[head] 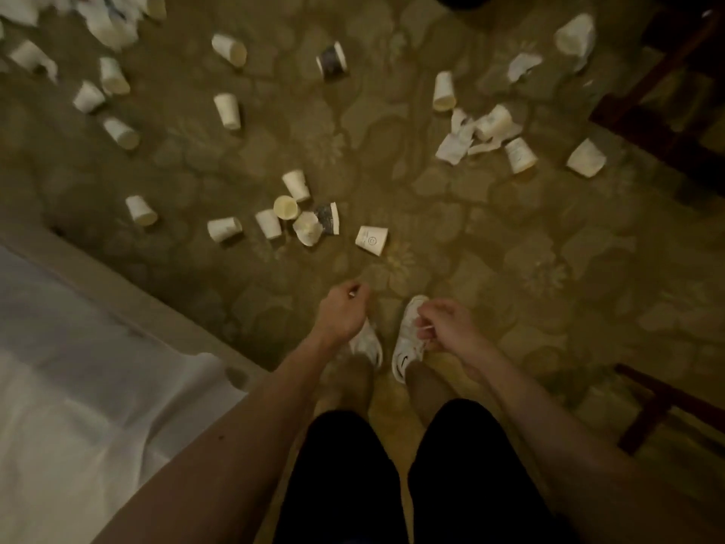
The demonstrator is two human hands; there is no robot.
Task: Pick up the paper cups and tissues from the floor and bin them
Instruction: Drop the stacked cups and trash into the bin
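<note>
White paper cups (pixel 372 240) lie scattered on their sides across an olive-green carpet (pixel 510 237) with a faint floral pattern, which covers the whole floor in dim light. One knot of cups sits just ahead of the person's feet, several touching one another, with a dark-printed paper cup (pixel 328 218) among them. A second dark-printed cup (pixel 332 60) lies farther off, near the top of the view. More white cups are spread well apart to the left. At the right, others are mixed in with crumpled white tissues (pixel 455 147). A further heap of white tissue (pixel 106 25) lies in the top left corner.

At the lower left a bed with a white sheet (pixel 59 347) cuts in diagonally. Dark wooden furniture legs (pixel 659 111) stand at the upper right, and another dark wooden frame (pixel 659 402) at the lower right.

The person stands in white trainers (pixel 408 343) and black shorts (pixel 470 465). Both hands hang low over the shoes, apart from every cup. The left hand (pixel 345 312) has its fingers curled, with a small pale speck at the fingertips. The right hand (pixel 443 327) is curled too, with a thin pale strand beside its fingers. Whether either grip is clamped on anything cannot be told.
</note>
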